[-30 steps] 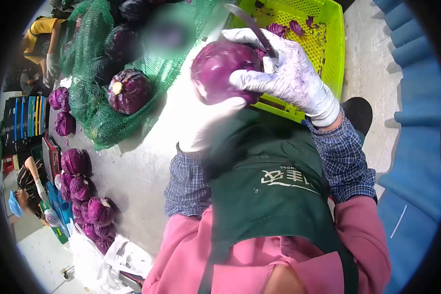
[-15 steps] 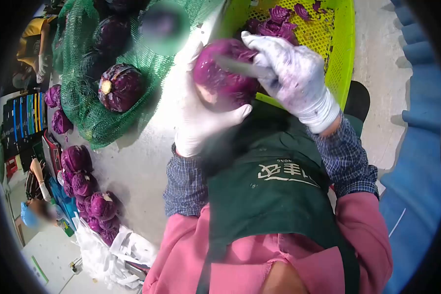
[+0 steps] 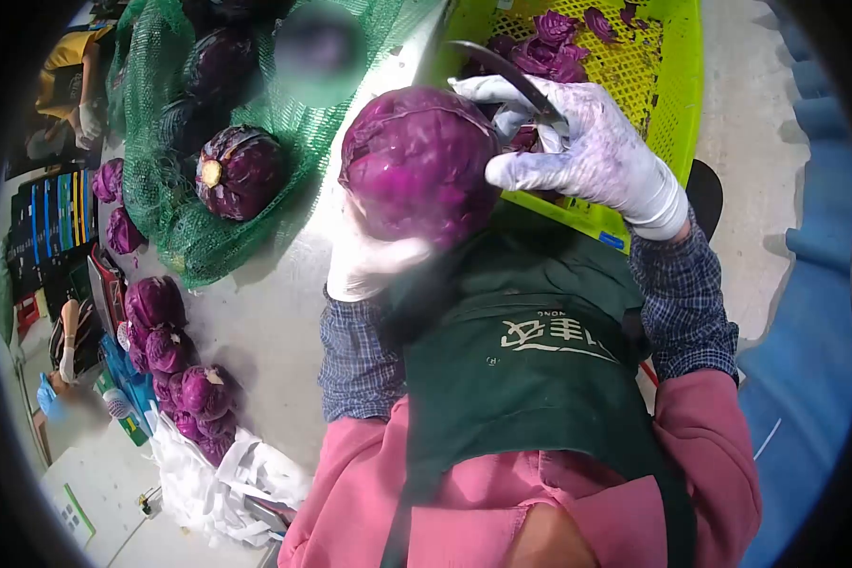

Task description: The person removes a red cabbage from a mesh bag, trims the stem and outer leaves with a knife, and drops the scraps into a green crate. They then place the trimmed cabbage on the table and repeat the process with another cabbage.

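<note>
- In the head view, writing is being displayed upside down on the green apron (image 3: 530, 407): "NONG" is being shown in small letters, with large pale characters that look like 佳农 and a small circled mark beside them.
- A small blue patch is being carried on the near side of the yellow-green crate (image 3: 682, 85); whether anything is printed there cannot be told.
- The purple cabbage (image 3: 421, 166) is being held up in front of the apron, between the two hands, beside the crate.
- It is being supported from below and from its left side by the gloved left hand (image 3: 364, 260), whose fingers are being kept cupped around it, the thumb along its underside; part of that glove is being washed out by glare.
- The knife (image 3: 513, 76) is being gripped in the curled fingers of the gloved right hand (image 3: 601, 156), its curved blade being pointed away over the crate.
- The right thumb is being held at the cabbage's right edge; whether contact is being made cannot be told.
- Loose purple leaves (image 3: 549, 52) are being held in the crate.
- More cabbages (image 3: 204, 391) are being borne by the desk (image 3: 265, 322), near a green net bag (image 3: 194, 260).
</note>
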{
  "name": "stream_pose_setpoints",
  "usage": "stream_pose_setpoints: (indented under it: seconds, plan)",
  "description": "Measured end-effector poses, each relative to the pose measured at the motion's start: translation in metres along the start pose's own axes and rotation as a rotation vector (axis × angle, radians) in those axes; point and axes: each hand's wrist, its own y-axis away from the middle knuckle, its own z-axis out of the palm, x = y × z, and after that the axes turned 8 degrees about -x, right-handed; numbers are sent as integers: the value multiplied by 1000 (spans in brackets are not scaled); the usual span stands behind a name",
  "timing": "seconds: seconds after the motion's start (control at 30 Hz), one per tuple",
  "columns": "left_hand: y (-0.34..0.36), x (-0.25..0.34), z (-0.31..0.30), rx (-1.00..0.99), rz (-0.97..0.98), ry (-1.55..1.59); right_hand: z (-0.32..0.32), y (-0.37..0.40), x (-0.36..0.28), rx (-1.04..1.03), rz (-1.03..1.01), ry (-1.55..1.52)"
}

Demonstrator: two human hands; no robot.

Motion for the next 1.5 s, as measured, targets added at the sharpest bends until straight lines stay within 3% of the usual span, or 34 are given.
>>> stream_pose_setpoints:
  seconds: [0.17, 0.3, 0.43, 0.6, 0.77, 0.8, 0.83, 0.9, 1.0, 1.1, 1.13, 1.17, 1.27, 1.3, 1.33, 1.4, 1.5]
  plan:
    - [9, -1, -21, -129, 54, 20, 3, 0, 3, -40, 17, -291]
    - [14, -11, -31, -120, -30, -3, 10, 9, -2, 52, -65, -129]
    - [14, -14, -36, -144, -102, -106, 4, 14, -14, -10, -78, 85]
    - [13, -12, -33, -166, -87, -46, 18, 13, 14, 46, -195, -224]
    - [1, 1, -7, -188, 31, -325, 25, 18, 2, 197, -232, 351]
    - [-2, 1, -5, -193, 58, -344, 25, 18, 2, 195, -254, 343]
    - [-6, 0, -7, -368, 240, -391, 24, 19, 2, 193, -274, 334]
    - [-7, 7, 1, -439, 217, -184, 21, 16, 1, 225, -392, 458]
    - [-3, 14, 8, -441, 259, -270, 18, 8, 3, 301, -481, 467]
    - [2, 15, 11, -397, 311, -558, -17, -2, -2, 554, -274, -40]
    - [3, 14, 12, -388, 311, -659, -29, -15, 2, 771, -415, 229]
    - [3, 9, 12, -387, 284, -772, -29, -9, -6, 835, -69, 74]
    - [-4, -8, 4, -356, 207, -1130, -32, -3, 13, 435, -16, 407]
    - [-7, -14, 2, -328, 205, -1173, -25, -2, 18, 220, 132, 310]
    - [-8, -19, -1, -301, 201, -1165, -7, 0, 18, 174, 104, -48]
    - [-11, -28, -5, -250, 187, -1081, 5, 5, 1, -50, 127, -353]
    - [2, -31, -13, -121, 111, -624, 23, 8, -8, -111, 131, -493]
